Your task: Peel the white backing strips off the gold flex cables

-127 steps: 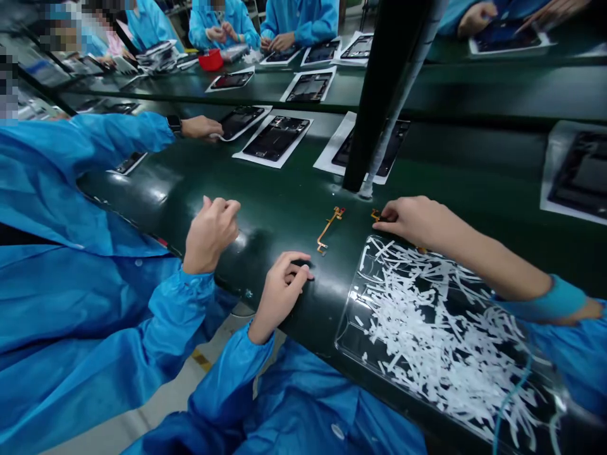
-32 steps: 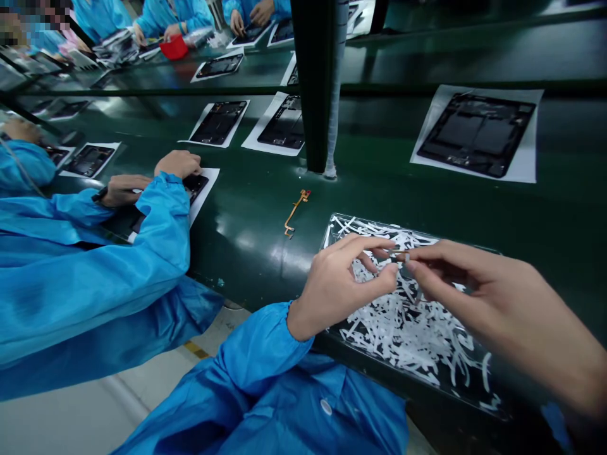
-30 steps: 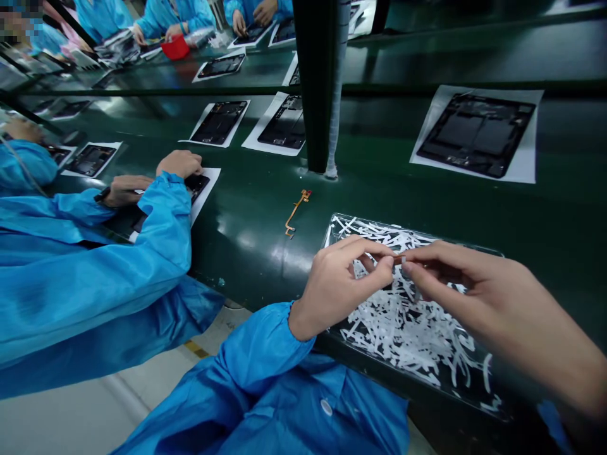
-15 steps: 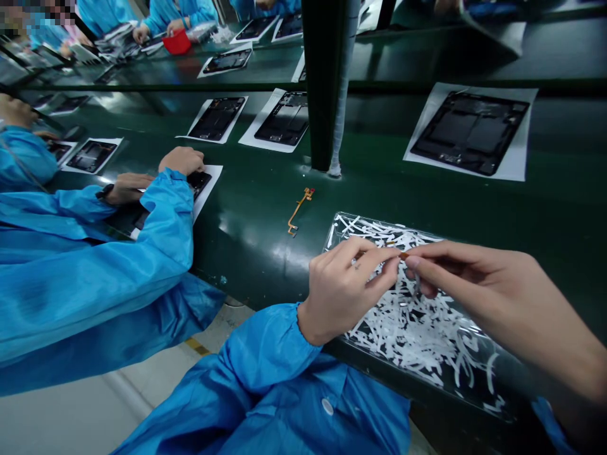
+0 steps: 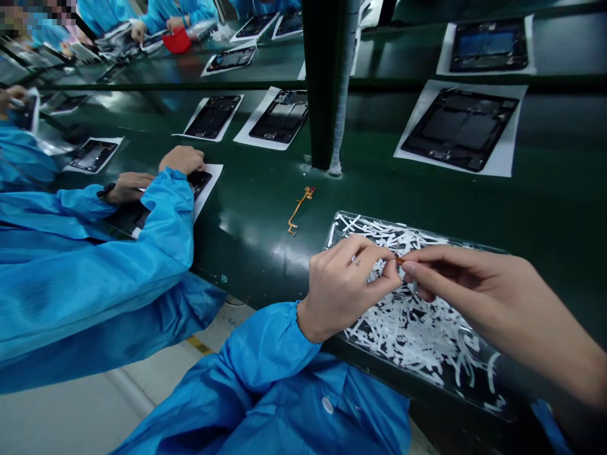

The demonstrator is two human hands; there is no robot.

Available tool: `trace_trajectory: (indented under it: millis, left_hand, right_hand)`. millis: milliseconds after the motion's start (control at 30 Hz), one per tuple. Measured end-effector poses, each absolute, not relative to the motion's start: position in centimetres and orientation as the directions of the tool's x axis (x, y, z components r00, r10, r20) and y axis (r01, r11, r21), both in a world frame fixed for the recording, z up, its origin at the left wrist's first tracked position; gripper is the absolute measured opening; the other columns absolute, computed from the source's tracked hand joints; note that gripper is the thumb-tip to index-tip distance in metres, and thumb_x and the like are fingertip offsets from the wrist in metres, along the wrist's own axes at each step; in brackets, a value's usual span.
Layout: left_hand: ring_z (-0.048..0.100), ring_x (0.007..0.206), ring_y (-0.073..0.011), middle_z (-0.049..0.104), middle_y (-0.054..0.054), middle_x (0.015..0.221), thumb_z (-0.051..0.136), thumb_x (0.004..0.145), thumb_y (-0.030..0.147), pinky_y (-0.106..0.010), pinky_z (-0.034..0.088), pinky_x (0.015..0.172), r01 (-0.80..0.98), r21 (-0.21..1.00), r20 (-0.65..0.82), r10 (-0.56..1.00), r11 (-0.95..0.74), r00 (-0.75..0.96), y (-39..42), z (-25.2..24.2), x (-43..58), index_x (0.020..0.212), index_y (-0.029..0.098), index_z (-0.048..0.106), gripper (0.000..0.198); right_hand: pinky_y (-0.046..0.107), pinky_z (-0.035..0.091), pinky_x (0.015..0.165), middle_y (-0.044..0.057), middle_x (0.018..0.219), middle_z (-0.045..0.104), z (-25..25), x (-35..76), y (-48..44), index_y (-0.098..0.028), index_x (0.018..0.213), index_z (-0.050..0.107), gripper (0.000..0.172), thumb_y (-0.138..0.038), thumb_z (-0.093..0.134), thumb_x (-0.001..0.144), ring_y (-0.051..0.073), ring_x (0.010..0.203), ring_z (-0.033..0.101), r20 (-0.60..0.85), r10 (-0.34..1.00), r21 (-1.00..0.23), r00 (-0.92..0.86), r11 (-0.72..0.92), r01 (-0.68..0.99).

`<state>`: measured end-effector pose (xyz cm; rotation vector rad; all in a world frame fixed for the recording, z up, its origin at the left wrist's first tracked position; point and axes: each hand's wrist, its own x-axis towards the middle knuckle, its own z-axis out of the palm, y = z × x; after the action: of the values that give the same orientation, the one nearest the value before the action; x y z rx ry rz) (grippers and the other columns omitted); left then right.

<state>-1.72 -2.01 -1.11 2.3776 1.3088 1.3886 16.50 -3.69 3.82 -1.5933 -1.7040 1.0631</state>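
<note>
Electronics factory line, green conveyor belt, tablet housings, blue-smocked workers

Black tablet frame, red bin

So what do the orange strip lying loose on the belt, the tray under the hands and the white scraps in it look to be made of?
The thin orange strip looks like flexible circuit film: flat, bent, amber. The clear shallow tray seems glossy moulded plastic; its rim glints and the belt shows through. The white scraps look like matte paper or liner strips, curled and thin. Which, I cannot tell.
</note>
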Motion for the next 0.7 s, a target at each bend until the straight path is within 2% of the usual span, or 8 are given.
trace_trajectory:
  millis: [133,267,333,400,500,633,700]
  left_hand:
    - [0.065,0.072,-0.0100,0.067,0.002,0.082,0.060,0.086,0.016,-0.024,0.050,0.062,0.627,0.465,0.650,0.722,-0.625,0.238,-2.0,-1.2,-1.9,0.084,0.019,0.064,0.005]
    - [0.063,0.072,-0.0104,0.067,0.001,0.084,0.060,0.082,0.015,-0.024,0.049,0.060,0.590,0.574,0.572,0.794,-0.568,0.207,-1.9,-1.1,-2.6,0.082,0.019,0.063,0.005]
    - [0.063,0.073,-0.0101,0.067,-0.001,0.088,0.060,0.082,0.014,-0.022,0.048,0.058,0.519,0.702,0.462,0.866,-0.488,0.189,-1.7,-1.0,-3.0,0.083,0.018,0.063,0.005]
    - [0.065,0.077,-0.0101,0.068,-0.002,0.095,0.061,0.085,0.015,-0.019,0.048,0.056,0.392,0.846,0.298,0.930,-0.362,0.217,-1.5,-0.9,-3.3,0.094,0.019,0.065,0.010]
    - [0.067,0.084,-0.0114,0.070,-0.004,0.102,0.061,0.091,0.020,-0.016,0.047,0.053,0.234,0.951,0.123,0.941,-0.203,0.316,-1.2,-0.6,-3.5,0.109,0.020,0.067,0.019]
    - [0.065,0.083,-0.0112,0.069,-0.004,0.096,0.062,0.092,0.019,-0.016,0.045,0.054,0.220,0.952,0.138,0.942,-0.211,0.307,-0.9,-0.4,-3.6,0.092,0.018,0.070,0.008]
    - [0.064,0.083,-0.0107,0.068,-0.003,0.095,0.061,0.092,0.016,-0.017,0.046,0.055,0.214,0.947,0.177,0.947,-0.238,0.269,-0.7,-0.5,-3.9,0.090,0.018,0.068,0.008]
  right_hand:
    - [0.028,0.045,0.048,0.002,0.074,0.071,3.7,16.6,-3.6,-0.027,0.091,0.078,0.039,-0.064,0.065,0.083,0.021,0.065,0.065,-0.151,0.982,-0.828,-0.118,-0.061,0.558]
    - [0.030,0.046,0.052,0.005,0.083,0.072,3.7,17.0,-3.5,-0.025,0.093,0.076,0.042,-0.065,0.063,0.085,0.024,0.078,0.068,-0.211,0.971,-0.797,-0.113,-0.104,0.595]
    - [0.031,0.046,0.054,0.006,0.087,0.073,3.7,17.2,-3.6,-0.024,0.093,0.075,0.043,-0.065,0.064,0.084,0.025,0.080,0.067,-0.210,0.971,-0.800,-0.113,-0.104,0.592]
    - [0.031,0.047,0.054,0.007,0.089,0.074,3.7,17.4,-3.7,-0.024,0.093,0.075,0.043,-0.065,0.064,0.084,0.025,0.078,0.067,-0.212,0.970,-0.805,-0.119,-0.105,0.584]
    - [0.032,0.048,0.056,0.006,0.090,0.074,3.6,17.3,-3.7,-0.025,0.096,0.075,0.044,-0.066,0.062,0.085,0.023,0.075,0.067,-0.250,0.956,-0.800,-0.152,-0.115,0.589]
    - [0.031,0.049,0.057,0.006,0.095,0.075,3.3,17.2,-3.6,-0.027,0.100,0.076,0.044,-0.067,0.063,0.085,0.022,0.077,0.067,-0.285,0.942,-0.778,-0.175,-0.121,0.617]
    - [0.031,0.050,0.058,0.006,0.097,0.075,3.2,17.3,-3.6,-0.028,0.097,0.077,0.044,-0.068,0.065,0.083,0.023,0.078,0.068,-0.298,0.937,-0.766,-0.183,-0.120,0.632]
